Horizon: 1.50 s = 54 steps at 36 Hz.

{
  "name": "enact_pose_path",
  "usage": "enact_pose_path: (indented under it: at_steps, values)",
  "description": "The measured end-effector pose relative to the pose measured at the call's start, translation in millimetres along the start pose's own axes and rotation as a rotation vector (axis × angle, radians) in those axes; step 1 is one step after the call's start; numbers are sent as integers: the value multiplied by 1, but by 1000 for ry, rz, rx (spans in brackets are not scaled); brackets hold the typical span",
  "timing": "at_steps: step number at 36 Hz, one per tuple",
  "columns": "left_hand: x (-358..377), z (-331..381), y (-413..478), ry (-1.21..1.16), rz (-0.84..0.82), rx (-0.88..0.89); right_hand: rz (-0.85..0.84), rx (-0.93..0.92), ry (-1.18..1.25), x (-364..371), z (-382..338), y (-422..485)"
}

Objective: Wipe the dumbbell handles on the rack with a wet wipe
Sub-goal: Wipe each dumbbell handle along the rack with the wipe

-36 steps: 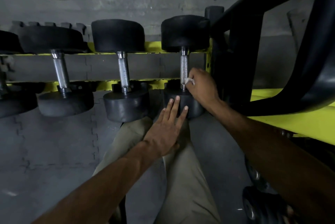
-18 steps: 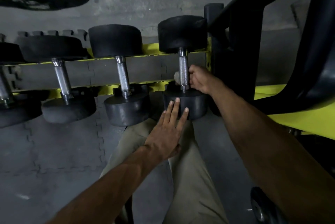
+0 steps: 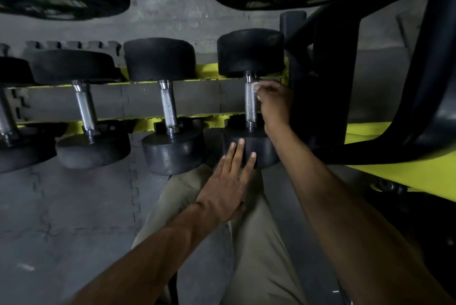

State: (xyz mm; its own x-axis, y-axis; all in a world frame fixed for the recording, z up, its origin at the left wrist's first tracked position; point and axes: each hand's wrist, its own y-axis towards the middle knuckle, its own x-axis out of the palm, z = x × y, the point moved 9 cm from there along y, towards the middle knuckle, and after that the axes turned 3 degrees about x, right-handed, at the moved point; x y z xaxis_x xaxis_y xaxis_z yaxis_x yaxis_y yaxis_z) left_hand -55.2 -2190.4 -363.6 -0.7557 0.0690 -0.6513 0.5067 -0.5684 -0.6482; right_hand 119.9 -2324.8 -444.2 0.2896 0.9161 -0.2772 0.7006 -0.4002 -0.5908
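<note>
Right hand [image 3: 274, 102] curled at top of rightmost dumbbell handle [image 3: 250, 105] on rack [image 3: 197, 73], pinching a bit of white wipe [image 3: 256, 87]. Left hand [image 3: 227, 186] flat, fingers straight, pressing near weight head [image 3: 264, 149].

The dumbbell handles [image 3: 250, 105] are bright metal, glossy, with a fine knurled grip that looks rough, and smooth polished collars at each end. The dumbbell heads [image 3: 250, 52] look like matt black rubber, dusty and scuffed in places. The rack [image 3: 394, 156] rails are painted glossy yellow. The floor mats [image 3: 61, 206] are dull grey foam or rubber with jigsaw edges. The trousers [image 3: 259, 243] are plain beige cloth.
</note>
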Motion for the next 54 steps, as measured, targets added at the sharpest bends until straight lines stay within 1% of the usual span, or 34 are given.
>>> enact_pose_path:
  at_steps: [2,4,5,8,9,10,11,12,13,14,16,18,20,21,22,24,25,27,28,30,31,32,33,35,36,39,41,42,43,45,47,49,51,54]
  values:
    - [0,0,0,3,-3,0,16,-305,-369,8,-27,-11]
    - [0,0,0,7,-12,6,-62,-615,-774,29,-40,-25]
    - [-1,0,0,6,-17,7,-133,-759,-925,40,-41,-31]
    - [-2,-1,-1,-1,-24,9,-428,-1046,-1271,62,-24,-50]
    - [-2,-2,0,1,-26,13,-508,-1162,-1452,67,-14,-59]
    - [-1,-2,0,1,-24,17,-599,-1233,-1603,68,-7,-67]
    - [-1,-2,0,-1,-23,19,-701,-1246,-1720,67,3,-68]
    - [0,-2,0,-5,-21,22,-799,-1281,-1773,67,8,-73]
    - [0,-3,0,-8,-17,23,-849,-1338,-1795,67,8,-73]
    - [1,-3,0,-10,-10,24,-849,-1404,-1812,69,3,-69]
    - [1,-3,0,-7,6,29,-704,-1509,-1849,70,-11,-50]
    - [2,-4,0,-4,10,32,-580,-1471,-1826,69,-28,-40]
    - [3,-4,1,-2,18,34,-494,-1467,-1844,67,-26,-47]
    - [3,-4,1,-1,18,35,-487,-1460,-1887,64,-17,-53]
    - [4,-4,1,-2,18,37,-512,-1491,-1931,61,-6,-62]
    - [6,-5,2,-3,21,37,-665,-1526,-1983,55,11,-72]
    - [6,-5,2,-5,26,38,-698,-1563,-1974,56,9,-72]
    - [6,-6,2,-1,37,36,-681,-1640,-1952,63,-4,-63]
    - [6,-5,1,1,40,36,-635,-1642,-1950,66,-15,-57]
    - [5,-4,1,-1,43,39,-576,-1521,-1920,71,-37,-49]
    - [5,-4,1,-4,43,37,-531,-1519,-1890,72,-43,-52]
    - [6,-5,1,-8,42,33,-484,-1572,-1873,73,-43,-59]
    - [5,-5,1,-10,39,31,-516,-1631,-1871,74,-35,-68]
    - [6,-5,1,-7,32,33,-716,-1696,-1877,69,-15,-88]
    - [6,-5,1,-3,33,32,-730,-1694,-1900,68,-15,-89]
    - [7,-5,2,0,44,26,-552,-1553,-1972,79,-41,-69]
    - [8,-5,3,8,51,24,-486,-1391,-2059,84,-48,-62]
    - [8,-5,2,8,46,26,-470,-1348,-2113,86,-42,-63]
    - [8,-4,2,7,39,30,-499,-1289,-2172,86,-31,-65]
    - [7,-4,2,16,33,26,-621,-1154,-2259,86,-8,-69]
    - [6,-5,2,14,22,22,-774,-1023,-2248,88,-1,-74]
    - [6,-5,2,13,14,18,-912,-945,-2235,90,0,-78]
    - [7,-6,2,13,4,12,-989,-969,-2189,89,-5,-83]
    - [5,-5,2,19,-10,9,-1010,-1111,-2058,86,-13,-96]
